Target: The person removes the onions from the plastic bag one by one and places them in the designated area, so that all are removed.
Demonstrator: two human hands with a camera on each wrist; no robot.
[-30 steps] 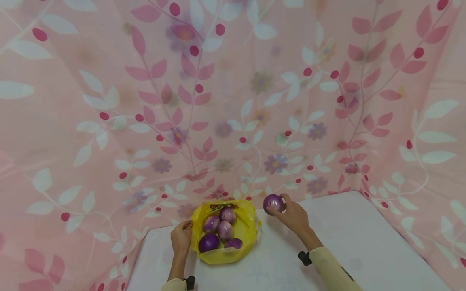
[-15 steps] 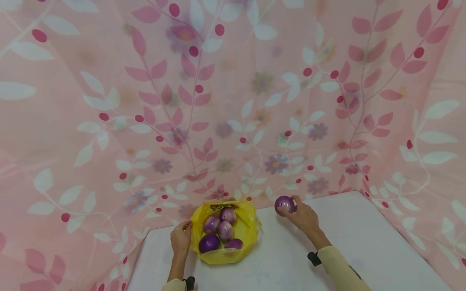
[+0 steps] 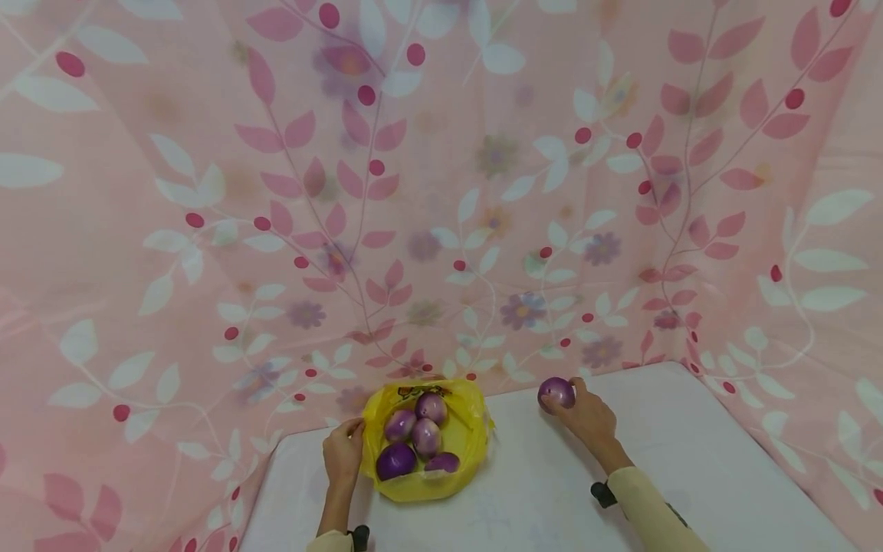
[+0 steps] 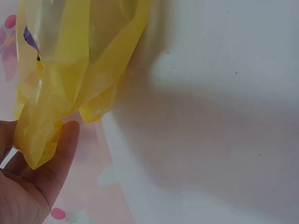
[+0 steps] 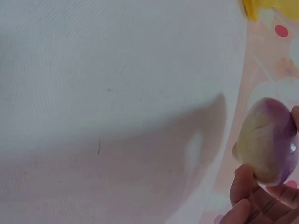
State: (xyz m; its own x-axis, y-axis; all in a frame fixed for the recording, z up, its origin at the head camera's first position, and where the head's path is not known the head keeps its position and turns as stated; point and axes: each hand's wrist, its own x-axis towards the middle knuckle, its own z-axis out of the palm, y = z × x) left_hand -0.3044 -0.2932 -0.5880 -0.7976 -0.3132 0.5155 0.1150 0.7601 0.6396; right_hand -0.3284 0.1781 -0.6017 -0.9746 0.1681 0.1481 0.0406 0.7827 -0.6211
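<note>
A yellow plastic bag [image 3: 461,474] stands with its mouth spread wide, several purple-and-white turnips [image 3: 427,437] inside it. My left hand [image 3: 343,452] pinches the bag's left edge; in the left wrist view a gathered corner of the bag [image 4: 39,135] lies between thumb and fingers. To the right of the bag, my right hand [image 3: 589,418] grips one turnip [image 3: 555,394] near the back edge of the table. The right wrist view shows that turnip's [image 5: 266,140] pale cream side and purple top, with fingertips around it.
The bag rests on a white-covered table [image 3: 524,491]. Behind and at the sides hangs a pink cloth [image 3: 441,192] printed with leaves and flowers, meeting the table's back edge.
My right hand has moved to the right with the turnip, away from the bag and slightly lower in the head view. My left hand and the bag stay put.
</note>
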